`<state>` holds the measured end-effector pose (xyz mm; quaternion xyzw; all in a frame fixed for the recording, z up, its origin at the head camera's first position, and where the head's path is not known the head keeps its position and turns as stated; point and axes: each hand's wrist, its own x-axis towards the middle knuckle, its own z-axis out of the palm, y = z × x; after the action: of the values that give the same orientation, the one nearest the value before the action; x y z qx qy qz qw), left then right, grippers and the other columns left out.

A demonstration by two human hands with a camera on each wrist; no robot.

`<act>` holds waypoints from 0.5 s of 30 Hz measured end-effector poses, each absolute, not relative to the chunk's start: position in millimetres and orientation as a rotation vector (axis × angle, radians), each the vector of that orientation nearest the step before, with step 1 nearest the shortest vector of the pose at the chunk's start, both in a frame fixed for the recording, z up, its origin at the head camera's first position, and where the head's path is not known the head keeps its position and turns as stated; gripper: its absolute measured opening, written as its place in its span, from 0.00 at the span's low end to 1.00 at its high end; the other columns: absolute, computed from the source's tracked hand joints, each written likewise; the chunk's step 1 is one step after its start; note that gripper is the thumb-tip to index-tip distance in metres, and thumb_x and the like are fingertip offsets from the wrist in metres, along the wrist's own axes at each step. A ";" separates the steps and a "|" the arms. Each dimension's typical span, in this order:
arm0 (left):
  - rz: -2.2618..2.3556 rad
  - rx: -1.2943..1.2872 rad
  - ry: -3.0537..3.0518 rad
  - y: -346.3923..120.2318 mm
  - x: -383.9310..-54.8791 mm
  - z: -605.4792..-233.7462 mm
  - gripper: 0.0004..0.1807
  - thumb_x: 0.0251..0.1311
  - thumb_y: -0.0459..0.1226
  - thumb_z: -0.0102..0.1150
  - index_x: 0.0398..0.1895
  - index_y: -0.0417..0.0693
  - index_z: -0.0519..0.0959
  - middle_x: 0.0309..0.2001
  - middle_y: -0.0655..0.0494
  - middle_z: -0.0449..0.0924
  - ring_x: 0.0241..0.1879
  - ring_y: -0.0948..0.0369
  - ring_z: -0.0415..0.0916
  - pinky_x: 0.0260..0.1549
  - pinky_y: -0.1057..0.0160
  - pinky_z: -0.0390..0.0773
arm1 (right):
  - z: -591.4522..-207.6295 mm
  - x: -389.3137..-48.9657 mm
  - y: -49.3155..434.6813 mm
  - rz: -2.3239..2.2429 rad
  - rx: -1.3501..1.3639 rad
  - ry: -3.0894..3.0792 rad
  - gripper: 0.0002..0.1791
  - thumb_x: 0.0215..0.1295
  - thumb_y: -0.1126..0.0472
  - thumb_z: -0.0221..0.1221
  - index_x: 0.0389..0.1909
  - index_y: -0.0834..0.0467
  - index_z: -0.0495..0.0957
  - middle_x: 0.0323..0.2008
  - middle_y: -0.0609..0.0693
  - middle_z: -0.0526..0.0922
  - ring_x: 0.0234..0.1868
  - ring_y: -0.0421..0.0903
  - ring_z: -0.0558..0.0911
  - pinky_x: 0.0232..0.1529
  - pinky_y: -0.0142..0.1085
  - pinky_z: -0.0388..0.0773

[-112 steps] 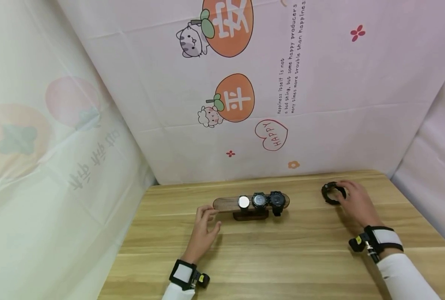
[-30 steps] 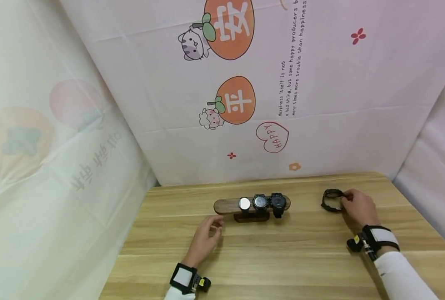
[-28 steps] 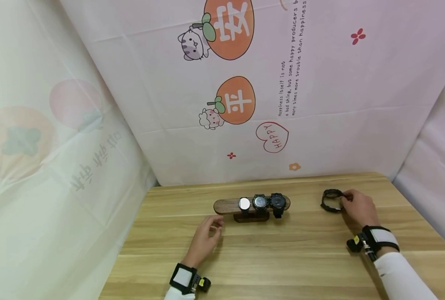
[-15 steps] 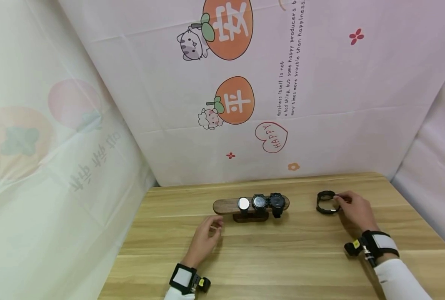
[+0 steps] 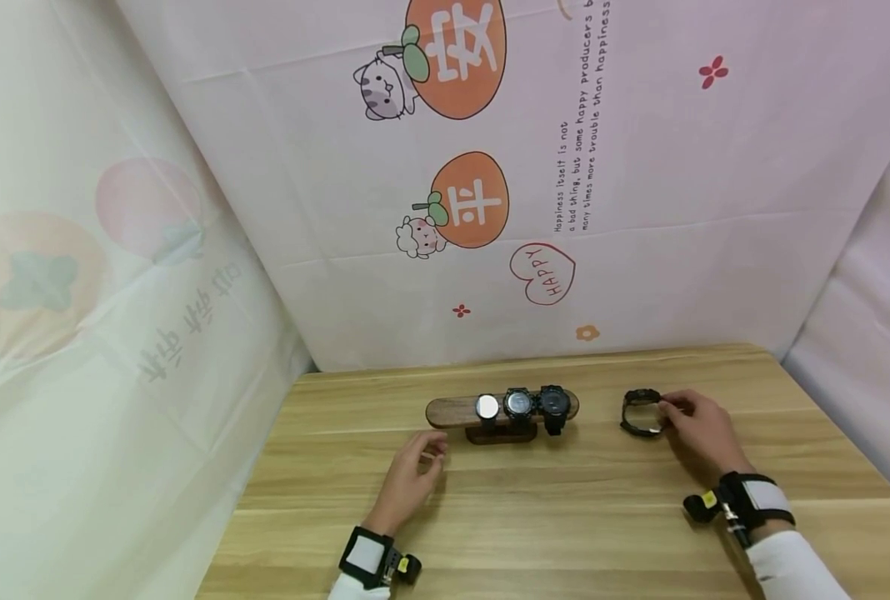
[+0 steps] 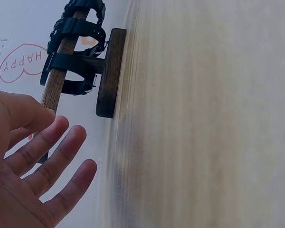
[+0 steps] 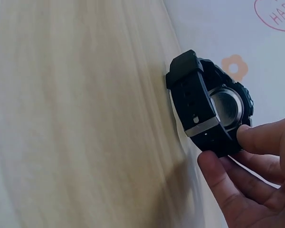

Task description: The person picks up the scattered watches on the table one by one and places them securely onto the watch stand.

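My right hand (image 5: 706, 429) pinches a black wristwatch (image 5: 642, 395) between thumb and fingers, to the right of a dark wooden watch stand (image 5: 452, 412). In the right wrist view the watch's strap (image 7: 192, 97) is closed in a loop, with its metal back facing inward. Three watches sit on the stand's bar: one with a bright round face (image 5: 487, 407), a dark-rimmed one (image 5: 519, 402) and a black one (image 5: 555, 401) at the right end. Just in front of the bar's bare left end, my left hand (image 5: 406, 482) stays with fingers loosely bent, holding nothing.
A wood-grain table (image 5: 535, 517) carries everything. Behind it rises a white printed cloth (image 5: 355, 308), and another cloth (image 5: 212, 375) hangs along the left side. Camera bands are strapped on both wrists.
The right hand has carried the watch leftward and slightly nearer, tilting it so its loop stands more upright. The left hand drew slightly back from the bar's end, then stayed still.
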<state>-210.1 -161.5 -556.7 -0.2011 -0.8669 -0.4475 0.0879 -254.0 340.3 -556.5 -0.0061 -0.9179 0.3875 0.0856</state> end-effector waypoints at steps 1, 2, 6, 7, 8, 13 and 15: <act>-1.335 -0.597 -2.582 -161.2 -209.9 -556.7 0.18 0.75 0.29 0.60 0.64 0.41 0.79 0.52 0.49 0.85 0.51 0.57 0.84 0.50 0.60 0.87 | -556.6 -253.1 339.0 1.155 -0.013 -2.736 0.24 0.84 0.50 0.54 0.60 0.69 0.80 0.48 0.66 0.88 0.46 0.55 0.86 0.40 0.31 0.77; -1.336 -0.599 -2.582 -160.9 -209.9 -556.5 0.17 0.75 0.29 0.60 0.64 0.41 0.79 0.52 0.48 0.85 0.51 0.57 0.84 0.50 0.61 0.87 | -556.5 -252.1 337.5 1.157 -0.004 -2.735 0.24 0.84 0.51 0.55 0.60 0.69 0.80 0.47 0.66 0.88 0.45 0.54 0.86 0.39 0.30 0.77; -1.353 -0.607 -2.585 -160.0 -209.3 -556.1 0.18 0.75 0.29 0.60 0.65 0.40 0.79 0.52 0.46 0.85 0.51 0.56 0.84 0.50 0.61 0.87 | -556.6 -248.3 331.5 1.166 0.032 -2.733 0.22 0.83 0.52 0.56 0.61 0.68 0.79 0.45 0.63 0.89 0.43 0.51 0.86 0.38 0.27 0.78; -1.356 -0.610 -2.585 -159.8 -209.2 -556.0 0.18 0.75 0.29 0.60 0.65 0.40 0.79 0.52 0.46 0.85 0.51 0.56 0.84 0.50 0.61 0.87 | -556.4 -247.2 330.0 1.170 0.038 -2.734 0.22 0.83 0.53 0.56 0.61 0.68 0.79 0.45 0.63 0.89 0.42 0.50 0.87 0.38 0.27 0.78; -1.359 -0.613 -2.585 -159.5 -209.2 -556.0 0.18 0.75 0.28 0.60 0.65 0.40 0.79 0.52 0.46 0.85 0.51 0.56 0.84 0.50 0.61 0.87 | -556.1 -246.2 328.4 1.182 0.044 -2.734 0.21 0.83 0.53 0.56 0.61 0.68 0.79 0.45 0.63 0.89 0.42 0.50 0.87 0.38 0.27 0.79; -1.354 -0.635 -2.576 -157.2 -209.4 -555.6 0.17 0.74 0.28 0.60 0.64 0.40 0.78 0.52 0.45 0.85 0.51 0.57 0.84 0.50 0.61 0.87 | -554.1 -241.2 321.8 1.149 0.069 -2.735 0.20 0.82 0.55 0.58 0.59 0.67 0.80 0.44 0.62 0.90 0.42 0.48 0.87 0.40 0.30 0.78; -1.351 -0.641 -2.574 -156.2 -209.7 -555.8 0.17 0.74 0.28 0.61 0.64 0.39 0.79 0.52 0.44 0.85 0.50 0.57 0.84 0.50 0.61 0.87 | -554.2 -239.5 319.6 1.116 0.082 -2.735 0.19 0.82 0.55 0.59 0.59 0.66 0.81 0.44 0.61 0.90 0.41 0.47 0.87 0.41 0.31 0.78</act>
<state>-209.7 -156.2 -555.8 -0.2147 -0.8617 -0.4523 0.0822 -239.5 319.6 -554.2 0.0277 -0.9214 0.3761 0.0933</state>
